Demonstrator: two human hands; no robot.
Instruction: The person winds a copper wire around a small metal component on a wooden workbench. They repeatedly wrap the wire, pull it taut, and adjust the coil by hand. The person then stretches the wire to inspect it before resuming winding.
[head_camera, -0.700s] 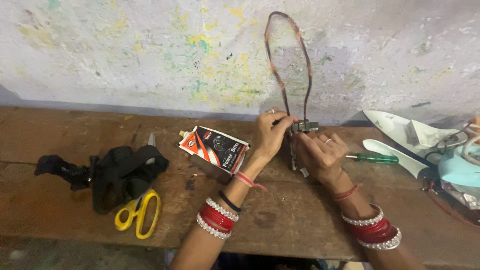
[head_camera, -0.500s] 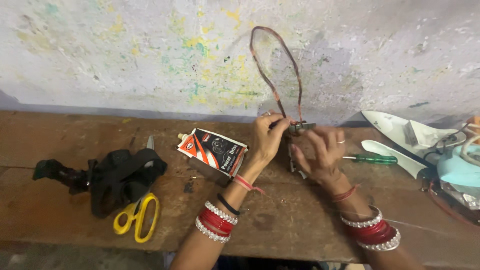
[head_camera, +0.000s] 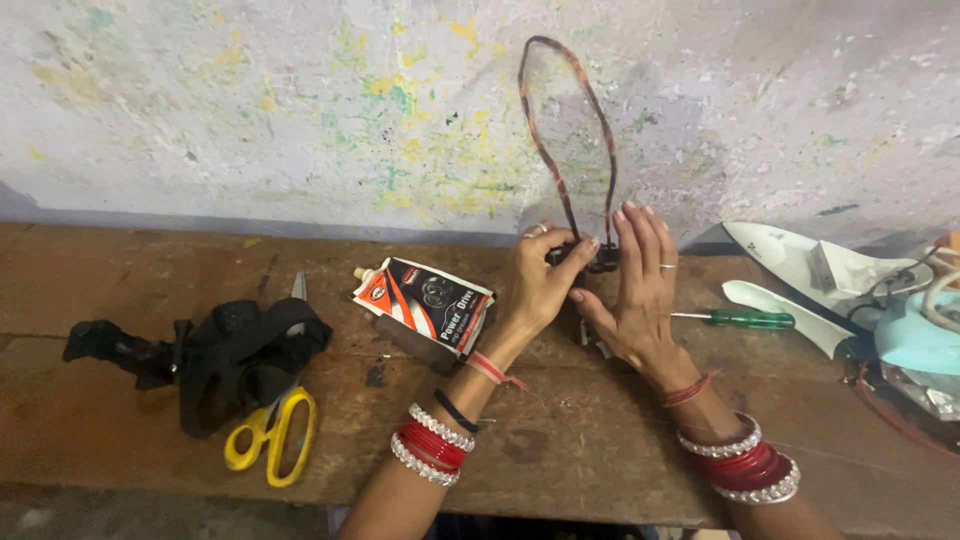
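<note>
Yellow-handled scissors (head_camera: 268, 437) lie beside black straps (head_camera: 215, 350), a glue pouch (head_camera: 425, 305) mid-bench, a green screwdriver (head_camera: 740, 319) farther right.
</note>
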